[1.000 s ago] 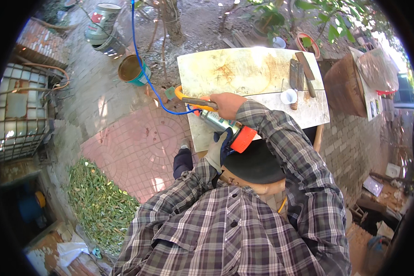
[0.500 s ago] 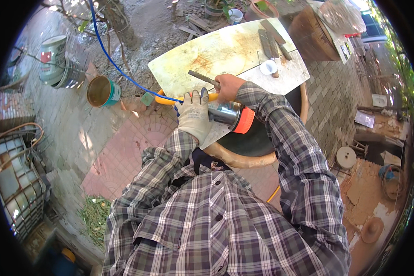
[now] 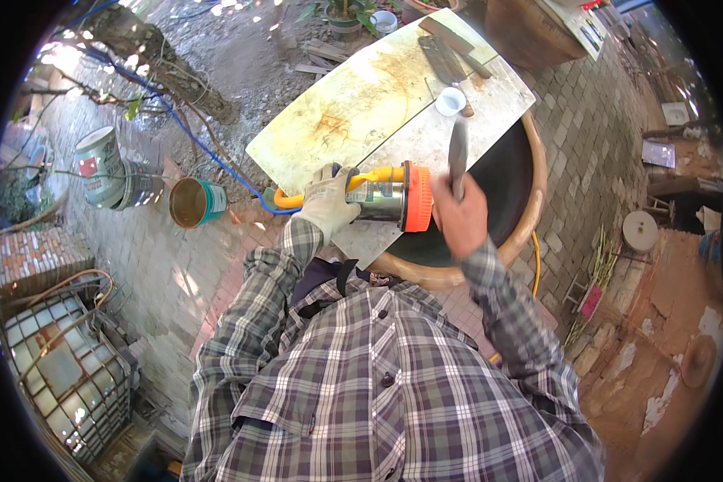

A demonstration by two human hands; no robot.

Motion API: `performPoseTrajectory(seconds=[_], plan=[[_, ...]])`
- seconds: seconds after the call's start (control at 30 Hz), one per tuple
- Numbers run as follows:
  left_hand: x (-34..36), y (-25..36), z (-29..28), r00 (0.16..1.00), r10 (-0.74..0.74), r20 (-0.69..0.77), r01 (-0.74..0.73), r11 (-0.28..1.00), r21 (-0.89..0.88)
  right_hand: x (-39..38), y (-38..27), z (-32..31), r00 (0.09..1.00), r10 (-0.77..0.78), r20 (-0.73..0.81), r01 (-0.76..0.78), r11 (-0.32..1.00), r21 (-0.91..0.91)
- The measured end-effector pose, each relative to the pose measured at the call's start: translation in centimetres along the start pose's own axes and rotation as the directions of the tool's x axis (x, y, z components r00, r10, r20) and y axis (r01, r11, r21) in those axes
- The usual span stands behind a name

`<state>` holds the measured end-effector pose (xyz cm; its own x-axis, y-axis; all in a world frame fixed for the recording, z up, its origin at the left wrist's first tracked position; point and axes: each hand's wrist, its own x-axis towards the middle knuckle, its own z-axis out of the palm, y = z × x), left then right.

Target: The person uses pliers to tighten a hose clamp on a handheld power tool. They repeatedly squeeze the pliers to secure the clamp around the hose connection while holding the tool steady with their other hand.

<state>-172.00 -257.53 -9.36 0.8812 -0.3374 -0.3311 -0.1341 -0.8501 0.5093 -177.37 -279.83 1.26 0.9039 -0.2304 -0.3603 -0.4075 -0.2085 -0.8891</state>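
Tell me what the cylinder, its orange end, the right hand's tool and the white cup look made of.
Cylinder: probably polished metal, from its mirror-like light and dark bands.
Orange end: likely moulded plastic; even colour, ribbed rim.
Tool: perhaps metal, being grey with a slight sheen, but motion blur leaves it open.
Cup: smooth, thin-walled; plastic or paper, I can't tell.

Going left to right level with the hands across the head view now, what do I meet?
Round teal plastic bucket, gloved left hand, shiny metal cylinder, ribbed orange plastic cap, bare right hand, pale round disc.
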Motion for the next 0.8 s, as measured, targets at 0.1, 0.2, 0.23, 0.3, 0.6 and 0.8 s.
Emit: performPoseTrajectory(seconds=[0.1,0.2,0.23,0.3,0.6,0.8], plan=[[-0.2,1.0,-0.2,0.994,0.112,-0.012,-0.112,0.994,0.013,-5.6,5.7,0.5,0.977,0.208,0.040,-0.207,0.978,-0.011],[-0.1,1.6,-0.1,0.960,0.245,-0.137,-0.240,0.969,0.053,-9.8,8.3,2.8,0.964,0.246,0.099,-0.260,0.949,0.177],[0.3,1.7,-0.3,0.952,0.293,-0.091,-0.290,0.956,0.046,-10.7,7.6,3.5,0.878,0.404,0.256,-0.477,0.778,0.408],[1.4,2.3,-0.8,0.921,0.389,-0.004,-0.389,0.921,0.023,-11.2,6.2,5.0,0.894,0.369,0.254,-0.433,0.856,0.281],[2.3,6.7,-0.1,0.879,0.433,0.202,-0.452,0.890,0.062,-14.5,6.0,6.5,0.893,0.422,0.160,-0.427,0.677,0.599],[1.6,6.5,1.4,0.870,0.460,0.178,-0.489,0.852,0.189,-14.1,5.2,6.6,0.916,0.235,0.325,-0.382,0.267,0.885]])
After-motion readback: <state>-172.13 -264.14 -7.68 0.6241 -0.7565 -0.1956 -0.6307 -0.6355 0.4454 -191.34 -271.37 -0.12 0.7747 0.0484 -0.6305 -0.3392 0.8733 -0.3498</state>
